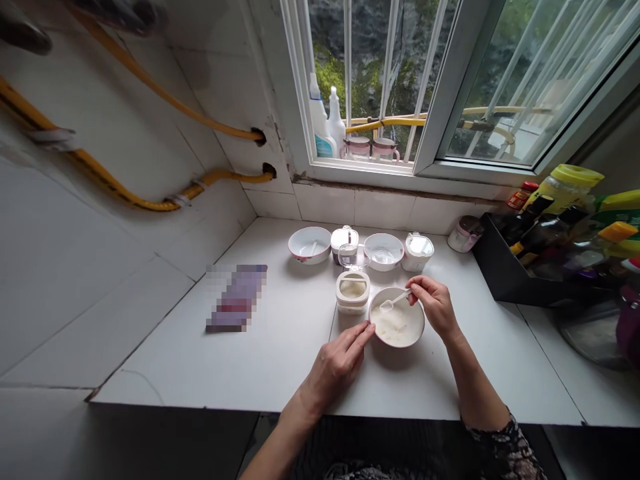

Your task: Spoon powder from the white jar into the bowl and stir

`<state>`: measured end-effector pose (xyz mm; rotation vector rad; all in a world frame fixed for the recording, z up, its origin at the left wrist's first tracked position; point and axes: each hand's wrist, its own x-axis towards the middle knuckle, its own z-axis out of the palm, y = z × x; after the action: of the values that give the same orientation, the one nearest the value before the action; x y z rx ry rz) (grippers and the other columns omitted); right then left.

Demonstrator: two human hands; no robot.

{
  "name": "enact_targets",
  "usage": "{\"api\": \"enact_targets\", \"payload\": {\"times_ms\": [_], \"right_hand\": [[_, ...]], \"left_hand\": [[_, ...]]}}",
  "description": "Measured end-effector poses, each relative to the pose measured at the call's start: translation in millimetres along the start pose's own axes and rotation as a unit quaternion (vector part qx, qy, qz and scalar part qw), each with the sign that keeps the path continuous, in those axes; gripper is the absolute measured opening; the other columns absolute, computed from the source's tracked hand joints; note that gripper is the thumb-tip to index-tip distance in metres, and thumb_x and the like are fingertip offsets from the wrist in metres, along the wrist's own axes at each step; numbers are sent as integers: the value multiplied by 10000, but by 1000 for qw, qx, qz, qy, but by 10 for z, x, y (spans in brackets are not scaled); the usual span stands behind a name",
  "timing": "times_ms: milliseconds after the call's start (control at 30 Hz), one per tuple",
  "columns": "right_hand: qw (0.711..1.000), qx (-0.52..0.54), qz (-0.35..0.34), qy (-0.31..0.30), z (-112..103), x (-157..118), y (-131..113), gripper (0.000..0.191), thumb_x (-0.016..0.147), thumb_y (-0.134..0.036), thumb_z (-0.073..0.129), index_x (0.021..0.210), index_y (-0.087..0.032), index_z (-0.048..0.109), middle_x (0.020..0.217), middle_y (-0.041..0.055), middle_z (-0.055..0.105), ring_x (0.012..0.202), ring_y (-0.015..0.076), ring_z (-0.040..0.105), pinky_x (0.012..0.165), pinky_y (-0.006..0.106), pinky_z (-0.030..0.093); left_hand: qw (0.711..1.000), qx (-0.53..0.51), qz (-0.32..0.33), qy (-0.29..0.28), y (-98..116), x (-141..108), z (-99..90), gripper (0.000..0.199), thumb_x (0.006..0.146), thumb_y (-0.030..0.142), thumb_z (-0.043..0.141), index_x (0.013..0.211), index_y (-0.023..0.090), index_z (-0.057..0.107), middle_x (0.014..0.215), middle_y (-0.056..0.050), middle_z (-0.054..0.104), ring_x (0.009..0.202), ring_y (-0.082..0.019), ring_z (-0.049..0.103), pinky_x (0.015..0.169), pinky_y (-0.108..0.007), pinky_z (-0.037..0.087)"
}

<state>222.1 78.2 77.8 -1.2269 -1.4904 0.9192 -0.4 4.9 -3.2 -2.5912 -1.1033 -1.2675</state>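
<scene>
A round bowl (pixel 421 327) with white powdery or grainy contents stands on the counter. In a pinch, my right hand (pixel 436 305) holds the handle of a small white spoon (pixel 387 306), its scoop over the contents. The fingers of my left hand (pixel 340 363) are close together, their tips gripping the bowl's left rim; the thumb is mostly hidden. Touching or nearly touching the bowl on the left is a square white jar (pixel 353 308), its clear lid (pixel 354 257) raised and pale contents inside.
Behind stand a white bowl (pixel 305 255), a lidded jar (pixel 344 235), another bowl (pixel 384 264) and a second lidded jar (pixel 419 260). A blurred flat object (pixel 237 300) lies left. At right are a pink-and-clear jar (pixel 465 235) and a black bin (pixel 493 270) of bottles.
</scene>
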Motion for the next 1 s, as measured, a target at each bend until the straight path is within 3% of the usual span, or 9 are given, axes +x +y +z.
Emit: {"api": "enact_targets", "payload": {"times_ms": [167,300,500,1000], "right_hand": [[992,-119,-32,-36,21,-19,-25,187,812,-273,517,665,-219,619,502,-22,575,565,164,543,750,331,443],[994,-81,0,-73,93,-43,-19,191,801,-276,513,657,-214,622,509,-13,601,552,162,549,702,317,447],[996,14,91,-14,38,-20,-10,178,730,-345,569,686,-188,641,499,-5,600,541,158,532,602,290,434],[997,3,73,3,36,-20,-10,172,739,-336,557,677,-196,636,485,-12,576,538,160,534,603,292,436]], "left_hand": [[1000,2,-6,-6,4,0,-13,547,932,10,396,1457,158,422,1229,-138,657,1114,-201,664,901,-290,602],[1000,-1,-3,-6,5,-8,-12,550,925,4,403,1454,152,427,1234,-142,653,1123,-207,659,900,-297,603],[1000,6,-1,2,7,1,-10,557,930,6,407,1465,159,412,1225,-138,658,1108,-204,666,891,-291,605],[1000,4,-3,-2,2,5,-17,542,932,12,389,1454,153,426,1223,-141,661,1118,-203,665,906,-294,603]]}}
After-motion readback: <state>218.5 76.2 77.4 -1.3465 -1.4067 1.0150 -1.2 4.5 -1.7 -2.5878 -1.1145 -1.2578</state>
